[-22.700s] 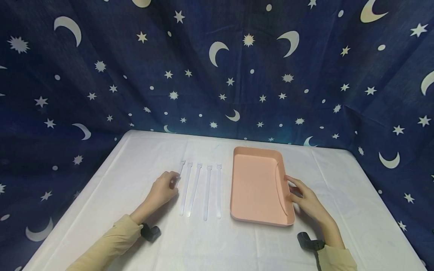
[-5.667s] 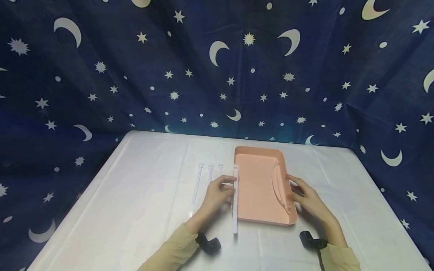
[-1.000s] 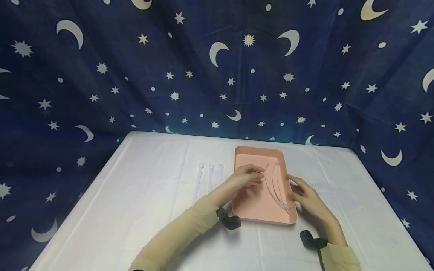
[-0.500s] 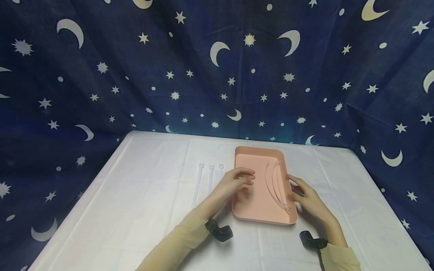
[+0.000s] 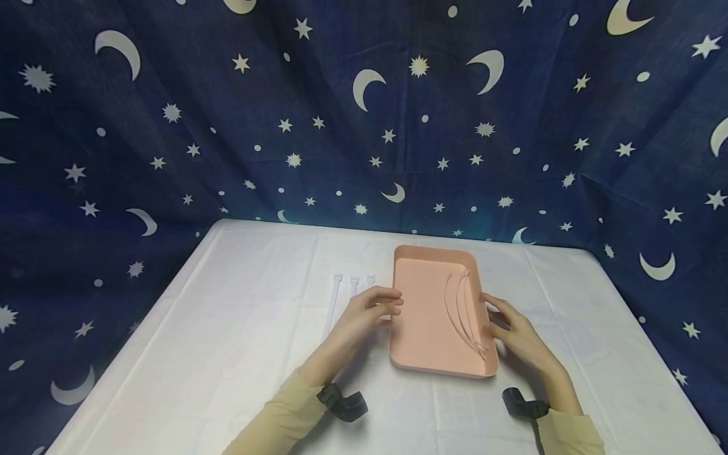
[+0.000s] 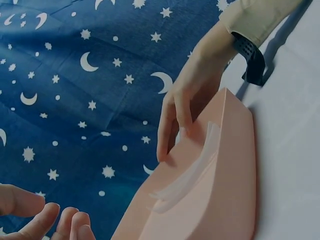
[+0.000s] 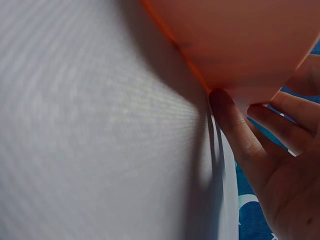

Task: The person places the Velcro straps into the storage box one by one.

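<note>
A shallow pink tray (image 5: pixel 421 316) lies on the table. Several thin white cable ties (image 5: pixel 455 309) rest along its right side, bowed and standing on edge. My left hand (image 5: pixel 366 316) hovers at the tray's left rim, fingers loosely bent and holding nothing. Under and behind that hand, three flat white ties with slotted heads, such as the left tie (image 5: pixel 334 300), lie side by side, partly hidden. My right hand (image 5: pixel 514 332) grips the tray's right wall; in the right wrist view its thumb (image 7: pixel 235 120) presses low on the outer face.
A white cloth (image 5: pixel 256 303) covers the table. Behind it hangs a dark blue curtain (image 5: pixel 318 177) with moons and stars. Each wrist carries a black camera mount, one being the left mount (image 5: pixel 344 404).
Earlier, more ties lay on the table. The tie my left hand held 5.7 s ago now lies in the tray; that hand has drawn back left. The right hand has stayed put.
</note>
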